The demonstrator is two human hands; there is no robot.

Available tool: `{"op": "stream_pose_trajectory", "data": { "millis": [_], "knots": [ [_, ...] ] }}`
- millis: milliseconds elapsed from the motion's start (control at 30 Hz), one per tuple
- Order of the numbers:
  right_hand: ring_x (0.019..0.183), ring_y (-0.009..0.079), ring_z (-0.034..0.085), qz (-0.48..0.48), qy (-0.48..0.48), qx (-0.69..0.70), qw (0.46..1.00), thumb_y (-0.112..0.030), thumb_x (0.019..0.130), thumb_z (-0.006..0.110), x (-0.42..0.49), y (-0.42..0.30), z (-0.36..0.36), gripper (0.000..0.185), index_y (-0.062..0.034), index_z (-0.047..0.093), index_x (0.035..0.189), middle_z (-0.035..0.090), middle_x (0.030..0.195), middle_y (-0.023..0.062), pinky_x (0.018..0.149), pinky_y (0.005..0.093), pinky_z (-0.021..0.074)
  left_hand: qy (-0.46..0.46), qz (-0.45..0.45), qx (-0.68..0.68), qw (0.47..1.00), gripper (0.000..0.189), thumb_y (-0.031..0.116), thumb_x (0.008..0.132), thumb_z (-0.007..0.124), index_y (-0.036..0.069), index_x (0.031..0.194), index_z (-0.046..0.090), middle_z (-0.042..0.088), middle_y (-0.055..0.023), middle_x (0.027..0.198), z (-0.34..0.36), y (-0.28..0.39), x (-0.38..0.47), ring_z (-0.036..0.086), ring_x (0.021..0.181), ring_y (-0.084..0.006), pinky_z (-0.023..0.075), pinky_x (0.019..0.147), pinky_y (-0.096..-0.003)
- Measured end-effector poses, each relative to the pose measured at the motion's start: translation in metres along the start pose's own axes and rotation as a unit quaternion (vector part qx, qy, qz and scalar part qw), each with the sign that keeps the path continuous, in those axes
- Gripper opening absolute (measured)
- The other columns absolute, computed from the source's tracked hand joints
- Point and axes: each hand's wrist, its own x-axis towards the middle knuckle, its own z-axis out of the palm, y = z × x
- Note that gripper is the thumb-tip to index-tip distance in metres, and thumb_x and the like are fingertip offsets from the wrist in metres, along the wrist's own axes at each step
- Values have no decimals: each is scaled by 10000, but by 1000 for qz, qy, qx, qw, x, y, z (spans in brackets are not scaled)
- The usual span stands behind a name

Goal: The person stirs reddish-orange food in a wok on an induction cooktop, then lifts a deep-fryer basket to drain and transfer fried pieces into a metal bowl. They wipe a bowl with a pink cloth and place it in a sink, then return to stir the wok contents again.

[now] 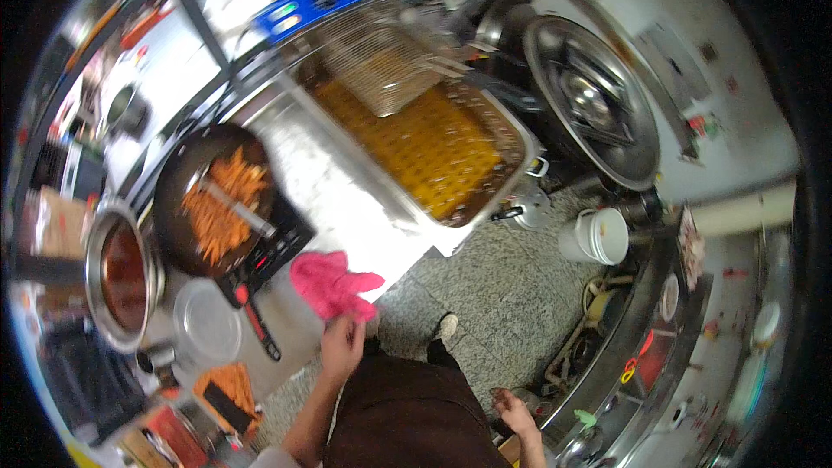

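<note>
My left hand (343,343) pinches a bright pink cloth (333,283) over the edge of the metal counter (338,208). Just beyond it is a dark wok (172,221) on an induction cooker (286,244), its black and red handle (259,325) pointing towards me. Orange shredded food, probably carrot (224,227), lies in the wok with a metal utensil (237,205) resting across it. My right hand (513,411) hangs low at my other side, fingers loosely bent, with nothing visible in it.
A deep fryer (416,162) of yellow-brown oil has a wire basket (377,58) over it. Left are a steel pot of reddish liquid (123,279) and a clear plastic lid or tub (208,320). A white bucket (595,237) stands on the floor; a large wok (591,101) is behind.
</note>
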Motion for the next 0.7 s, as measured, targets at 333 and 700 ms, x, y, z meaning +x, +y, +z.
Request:
{"op": "stream_pose_trajectory", "data": {
  "millis": [333,700],
  "knots": [
    [994,269,637,48,72,64,994,-83,904,467,66,100,-116,382,-30,556,1271,646,1134,155,819,375,510,-221,200,-3,954,163,204,862,683,81,968,676,645,-116,723,145,145,7,626,572,-255,496,540,-358],
    [864,289,668,-14,203,225,953,-152,954,469,106,223,-284,314,-13,598,1204,675,1020,172,763,382,517,-302,284,-49,909,162,145,868,654,40,991,666,666,-102,728,397,371,68,626,608,-197,506,586,-337]
  ]
}}
